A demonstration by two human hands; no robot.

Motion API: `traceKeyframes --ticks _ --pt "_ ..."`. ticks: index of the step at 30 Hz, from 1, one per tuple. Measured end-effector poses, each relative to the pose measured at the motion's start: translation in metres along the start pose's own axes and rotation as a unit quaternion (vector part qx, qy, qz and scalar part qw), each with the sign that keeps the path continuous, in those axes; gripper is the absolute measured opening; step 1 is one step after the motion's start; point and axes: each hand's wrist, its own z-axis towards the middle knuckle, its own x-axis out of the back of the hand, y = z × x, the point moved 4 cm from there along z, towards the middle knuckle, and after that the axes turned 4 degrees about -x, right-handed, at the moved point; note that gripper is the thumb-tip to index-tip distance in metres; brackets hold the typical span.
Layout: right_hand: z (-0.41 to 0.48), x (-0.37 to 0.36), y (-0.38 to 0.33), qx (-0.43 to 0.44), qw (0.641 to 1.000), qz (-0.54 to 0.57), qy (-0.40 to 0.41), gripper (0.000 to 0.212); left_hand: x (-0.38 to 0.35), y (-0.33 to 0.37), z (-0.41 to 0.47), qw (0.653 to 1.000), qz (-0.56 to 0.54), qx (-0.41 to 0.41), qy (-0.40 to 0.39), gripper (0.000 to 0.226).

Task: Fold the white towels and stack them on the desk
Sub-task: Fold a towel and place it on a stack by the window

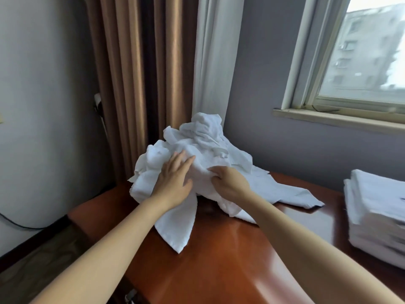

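A crumpled heap of white towels lies at the far left corner of the reddish wooden desk. My left hand rests flat on the heap's front left side, fingers straight. My right hand pinches a fold of towel at the heap's front, fingers curled into the cloth. One towel corner hangs forward onto the desk below my left wrist. A stack of folded white towels stands at the desk's right edge.
Brown curtains and a white sheer curtain hang behind the heap. A window with a sill is at the right. A wall socket with a cable sits left of the curtain.
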Motion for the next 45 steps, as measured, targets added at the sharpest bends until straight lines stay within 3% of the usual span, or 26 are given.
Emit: traceKeyframes --ticks 2,8,12,16,26,31,36,40,42,45 --pt "-0.021 0.017 0.002 -0.006 0.998 0.058 0.020 0.017 0.003 0.015 -0.004 1.000 0.012 -0.022 0.001 0.050" --pt "-0.098 0.062 0.028 -0.084 0.987 0.135 0.011 0.018 0.004 0.089 -0.034 0.996 0.004 -0.094 0.010 0.020" --pt "-0.148 0.094 0.050 -0.119 0.986 0.114 0.027 0.033 -0.007 0.136 -0.060 0.994 -0.036 -0.098 -0.022 0.027" --pt "-0.203 0.127 0.073 -0.123 0.990 0.057 0.038 0.017 -0.032 0.186 -0.081 0.989 -0.065 -0.109 -0.069 0.034" --pt "-0.345 0.186 0.152 -0.220 0.974 -0.039 0.039 0.024 -0.105 0.323 -0.123 0.958 -0.130 -0.168 -0.194 0.039" --pt "-0.411 0.215 0.185 -0.259 0.954 -0.143 0.039 0.028 -0.137 0.384 -0.150 0.924 -0.165 -0.228 -0.259 0.037" --pt "-0.459 0.261 0.201 -0.249 0.908 -0.332 0.056 0.034 -0.151 0.438 -0.172 0.859 -0.290 -0.224 -0.358 0.028" --pt "-0.478 0.277 0.208 -0.328 0.889 -0.319 0.025 0.055 -0.159 0.460 -0.180 0.810 -0.313 -0.222 -0.444 0.021" --pt "-0.484 0.279 0.210 -0.346 0.878 -0.326 0.061 0.053 -0.158 0.465 -0.174 0.838 -0.270 -0.245 -0.407 0.030" --pt "-0.485 0.276 0.214 -0.353 0.876 -0.307 0.116 0.027 -0.158 0.464 -0.154 0.914 -0.180 -0.270 -0.245 0.021"
